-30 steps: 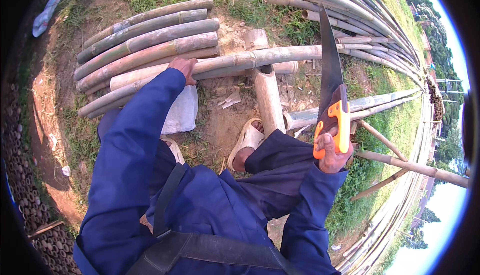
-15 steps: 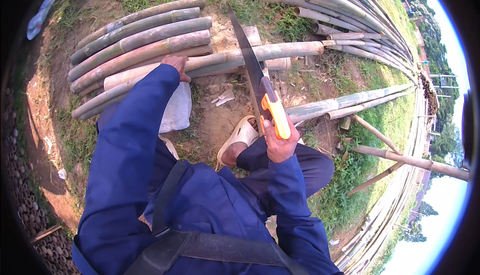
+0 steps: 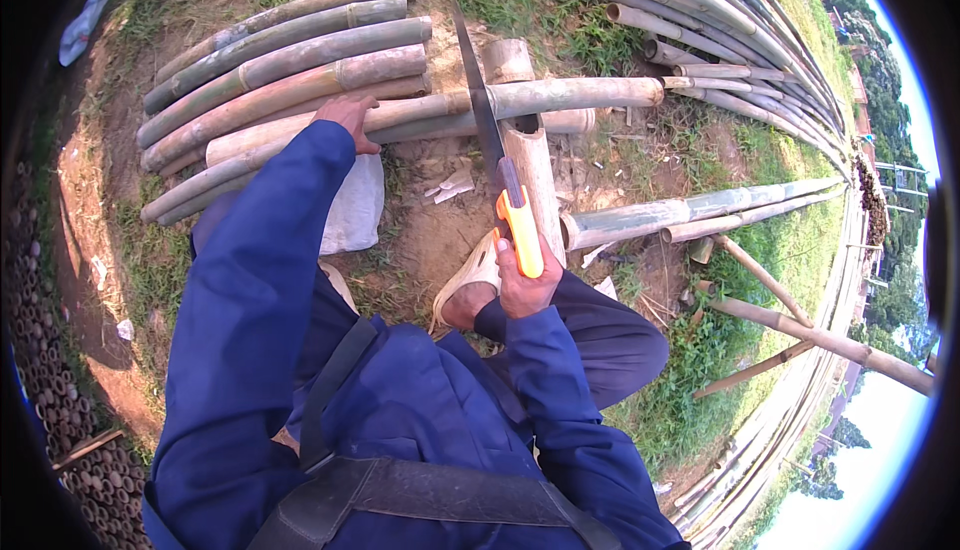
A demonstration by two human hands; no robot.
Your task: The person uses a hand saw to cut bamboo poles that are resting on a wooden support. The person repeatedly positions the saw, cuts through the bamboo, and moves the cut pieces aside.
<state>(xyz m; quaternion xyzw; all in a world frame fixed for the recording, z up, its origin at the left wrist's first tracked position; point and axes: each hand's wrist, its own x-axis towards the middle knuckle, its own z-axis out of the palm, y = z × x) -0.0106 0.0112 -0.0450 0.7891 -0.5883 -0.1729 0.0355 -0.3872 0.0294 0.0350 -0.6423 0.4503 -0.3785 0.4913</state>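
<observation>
Inspecting the work from alongside, I record a bamboo pole (image 3: 580, 96) lying crosswise in front of the person, over a bamboo support (image 3: 541, 185), with its right end projecting beyond. In my judgement the pole is stiff and fairly light for its length, hard and smooth enough to roll or slip, and liable to splinter at a cut edge; it is best held from above, well clear of the blade. The left hand (image 3: 347, 118) rests over the pole left of the support, beside a row of bamboo lengths (image 3: 335, 40); whether its fingers close round the underside I cannot tell. The right hand (image 3: 528, 288) is wrapped round the orange handle of a saw (image 3: 488, 135), nearer the body than the pole. The blade crosses the pole between the left hand and the projecting end; contact cannot be confirmed.
</observation>
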